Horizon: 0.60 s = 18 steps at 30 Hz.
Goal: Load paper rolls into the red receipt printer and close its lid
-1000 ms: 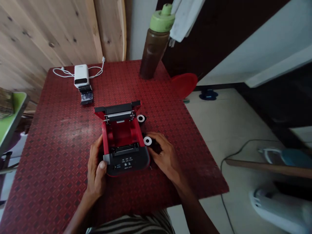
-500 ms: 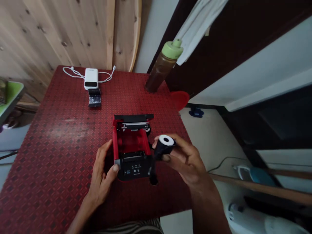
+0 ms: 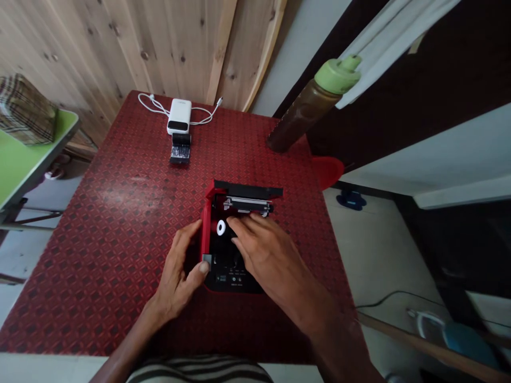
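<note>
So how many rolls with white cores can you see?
1: a black roll with a white core, inside the open red plastic printer. Others may be hidden.

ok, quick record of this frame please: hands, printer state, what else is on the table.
left hand: gripping the left side of the red receipt printer, thumb at its front corner
right hand: spread over the open paper compartment, beside the roll
roll: black paper roll with white core, inside the compartment
lid: black printer lid, raised
surface: red patterned table
also on table: white power bank with white cable, small black device, brown bottle with green cap
</note>
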Each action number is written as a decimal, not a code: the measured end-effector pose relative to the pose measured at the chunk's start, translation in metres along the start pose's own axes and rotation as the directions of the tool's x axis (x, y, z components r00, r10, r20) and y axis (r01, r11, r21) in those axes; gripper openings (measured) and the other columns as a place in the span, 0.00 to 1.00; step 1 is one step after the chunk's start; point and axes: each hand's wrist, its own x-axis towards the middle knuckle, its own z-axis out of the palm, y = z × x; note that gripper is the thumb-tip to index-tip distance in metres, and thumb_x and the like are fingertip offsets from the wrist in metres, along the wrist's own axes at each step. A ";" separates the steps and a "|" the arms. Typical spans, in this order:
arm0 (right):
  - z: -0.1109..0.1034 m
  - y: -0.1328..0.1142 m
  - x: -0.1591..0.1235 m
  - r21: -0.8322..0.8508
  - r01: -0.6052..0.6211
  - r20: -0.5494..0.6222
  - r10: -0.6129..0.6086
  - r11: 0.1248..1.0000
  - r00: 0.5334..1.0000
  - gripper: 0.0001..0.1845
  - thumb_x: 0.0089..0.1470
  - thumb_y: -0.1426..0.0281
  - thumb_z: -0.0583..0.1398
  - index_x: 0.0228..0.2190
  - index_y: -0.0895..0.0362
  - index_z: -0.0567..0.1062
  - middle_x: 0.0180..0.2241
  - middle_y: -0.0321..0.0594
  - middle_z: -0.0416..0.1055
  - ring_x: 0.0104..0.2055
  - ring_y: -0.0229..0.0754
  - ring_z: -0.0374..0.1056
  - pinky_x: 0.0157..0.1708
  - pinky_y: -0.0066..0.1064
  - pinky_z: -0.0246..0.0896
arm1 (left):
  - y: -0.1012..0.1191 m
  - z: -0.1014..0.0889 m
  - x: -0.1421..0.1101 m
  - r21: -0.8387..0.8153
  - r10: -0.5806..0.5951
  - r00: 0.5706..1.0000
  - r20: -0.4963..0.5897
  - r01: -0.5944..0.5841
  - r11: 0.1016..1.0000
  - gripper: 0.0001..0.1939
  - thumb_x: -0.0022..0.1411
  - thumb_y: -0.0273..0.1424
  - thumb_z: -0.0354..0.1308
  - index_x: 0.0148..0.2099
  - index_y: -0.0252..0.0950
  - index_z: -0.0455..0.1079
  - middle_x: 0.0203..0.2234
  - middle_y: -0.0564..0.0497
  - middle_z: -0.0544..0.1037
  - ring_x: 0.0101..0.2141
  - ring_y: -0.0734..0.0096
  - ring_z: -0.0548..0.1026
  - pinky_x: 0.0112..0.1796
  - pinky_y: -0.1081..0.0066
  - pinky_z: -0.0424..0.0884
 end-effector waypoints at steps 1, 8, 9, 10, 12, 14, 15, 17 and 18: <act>0.000 -0.002 0.002 -0.025 -0.005 0.016 0.005 1.000 1.000 0.22 0.66 0.85 0.61 0.53 0.52 0.81 0.49 0.48 0.87 0.51 0.55 0.84 0.55 0.48 0.82 | 0.000 0.000 0.000 -0.003 0.005 1.000 0.001 -0.005 1.000 0.35 0.81 0.50 0.57 0.83 0.54 0.61 0.76 0.42 0.70 0.73 0.38 0.69 0.73 0.31 0.60; 0.005 -0.007 0.019 -0.156 -0.007 0.154 0.031 0.988 0.988 0.17 0.67 0.85 0.61 0.47 0.55 0.83 0.43 0.48 0.88 0.47 0.53 0.84 0.46 0.40 0.79 | 0.002 0.002 0.000 -0.009 0.008 1.000 0.001 -0.008 1.000 0.35 0.81 0.49 0.57 0.83 0.52 0.60 0.76 0.41 0.70 0.72 0.39 0.68 0.72 0.34 0.63; 0.005 -0.006 0.022 -0.156 -0.014 0.189 0.044 0.988 0.981 0.16 0.67 0.84 0.61 0.46 0.55 0.84 0.42 0.48 0.88 0.46 0.53 0.84 0.45 0.40 0.78 | 0.002 0.002 0.000 -0.010 0.005 1.000 0.005 -0.005 1.000 0.35 0.81 0.49 0.58 0.83 0.52 0.60 0.76 0.41 0.69 0.73 0.39 0.68 0.72 0.34 0.63; 0.006 -0.005 0.025 -0.155 -0.023 0.225 0.058 0.988 0.973 0.16 0.66 0.84 0.62 0.45 0.55 0.84 0.41 0.47 0.88 0.46 0.53 0.85 0.44 0.40 0.78 | 0.003 0.002 0.000 -0.010 0.003 1.000 0.007 -0.003 1.000 0.35 0.81 0.49 0.58 0.83 0.52 0.60 0.76 0.41 0.69 0.72 0.39 0.68 0.72 0.34 0.63; 0.006 -0.004 0.030 -0.149 -0.038 0.281 0.079 0.988 0.956 0.15 0.66 0.84 0.63 0.44 0.55 0.84 0.42 0.47 0.88 0.46 0.54 0.86 0.44 0.41 0.78 | 0.004 0.001 0.000 -0.006 0.004 1.000 0.013 -0.004 1.000 0.35 0.82 0.50 0.57 0.83 0.52 0.60 0.75 0.41 0.69 0.72 0.39 0.69 0.71 0.35 0.64; 0.005 -0.001 0.033 -0.127 -0.050 0.306 0.087 0.991 0.948 0.15 0.67 0.84 0.62 0.44 0.55 0.85 0.43 0.48 0.88 0.46 0.55 0.86 0.44 0.42 0.79 | 0.005 0.000 0.001 -0.002 0.004 1.000 0.016 -0.004 1.000 0.35 0.82 0.50 0.57 0.84 0.51 0.60 0.75 0.40 0.70 0.71 0.39 0.69 0.71 0.36 0.64; 0.006 0.000 0.033 -0.109 -0.053 0.306 0.084 0.993 0.948 0.15 0.67 0.84 0.61 0.44 0.56 0.85 0.44 0.49 0.88 0.46 0.55 0.86 0.45 0.43 0.79 | 0.004 0.000 0.001 0.001 0.002 1.000 0.016 -0.002 1.000 0.35 0.82 0.50 0.57 0.84 0.51 0.60 0.75 0.40 0.70 0.72 0.38 0.69 0.71 0.35 0.64; 0.008 0.003 0.030 -0.063 -0.056 0.279 0.072 0.996 0.958 0.15 0.69 0.83 0.60 0.46 0.57 0.85 0.46 0.51 0.88 0.49 0.56 0.86 0.49 0.46 0.81 | 0.003 -0.001 0.000 0.006 -0.001 1.000 0.013 0.001 1.000 0.36 0.81 0.51 0.57 0.84 0.51 0.59 0.75 0.40 0.70 0.72 0.37 0.69 0.71 0.34 0.63; 0.009 0.005 0.027 -0.032 -0.058 0.252 0.065 0.998 0.966 0.16 0.69 0.83 0.60 0.48 0.57 0.85 0.49 0.52 0.88 0.51 0.57 0.86 0.52 0.48 0.81 | 0.003 -0.001 0.000 0.009 -0.002 1.000 0.011 0.002 1.000 0.36 0.81 0.51 0.57 0.84 0.52 0.59 0.75 0.40 0.70 0.72 0.37 0.69 0.71 0.33 0.62</act>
